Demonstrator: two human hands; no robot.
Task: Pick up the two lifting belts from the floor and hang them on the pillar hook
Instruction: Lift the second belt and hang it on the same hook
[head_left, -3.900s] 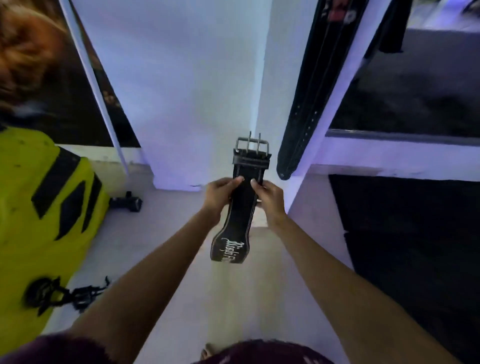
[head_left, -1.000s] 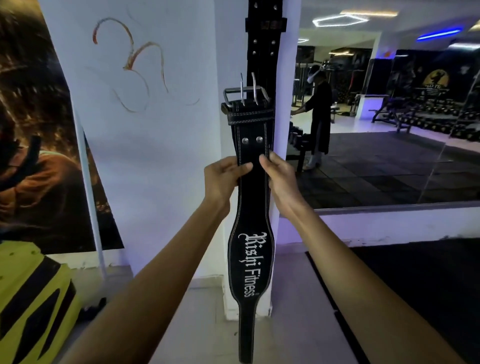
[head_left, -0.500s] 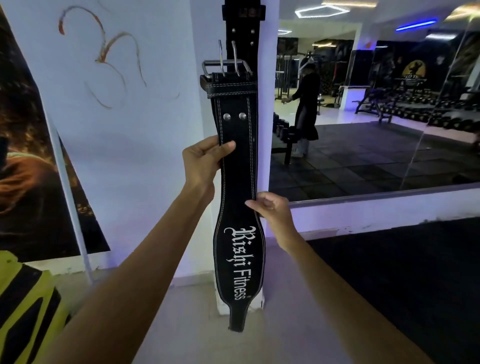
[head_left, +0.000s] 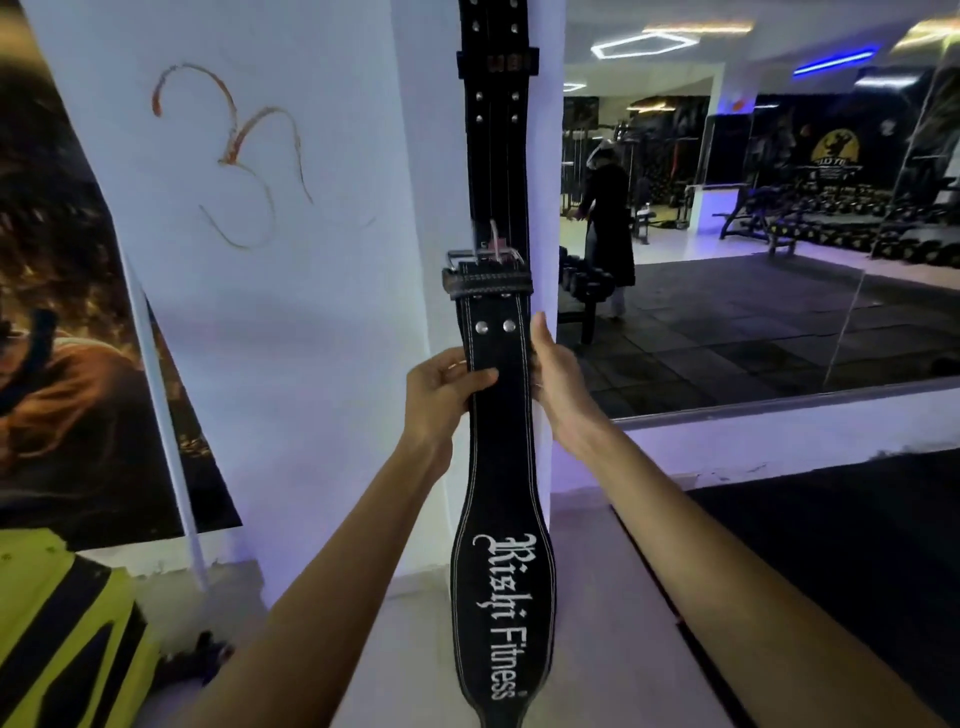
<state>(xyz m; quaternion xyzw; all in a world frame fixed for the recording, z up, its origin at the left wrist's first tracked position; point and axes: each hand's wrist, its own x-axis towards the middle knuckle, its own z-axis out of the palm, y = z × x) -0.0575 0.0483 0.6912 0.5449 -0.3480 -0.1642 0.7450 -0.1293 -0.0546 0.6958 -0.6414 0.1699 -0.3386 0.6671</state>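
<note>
I hold a black lifting belt with white "Rishi Fitness" lettering upright in front of the white pillar, its steel buckle at the top. My left hand grips the belt's left edge just below two rivets. My right hand rests against its right edge at about the same height. Another black lifting belt hangs down the pillar's corner directly behind and above the buckle. The hook itself is out of view.
A large wall mirror to the right reflects the gym, dumbbell racks and a standing person. A yellow and black padded object sits low at the left. A mural covers the left wall. Dark mat lies on the right.
My right hand has come back up from lower on the belt to its right edge beside my left hand. The buckle sits lower in view than half a second ago.
</note>
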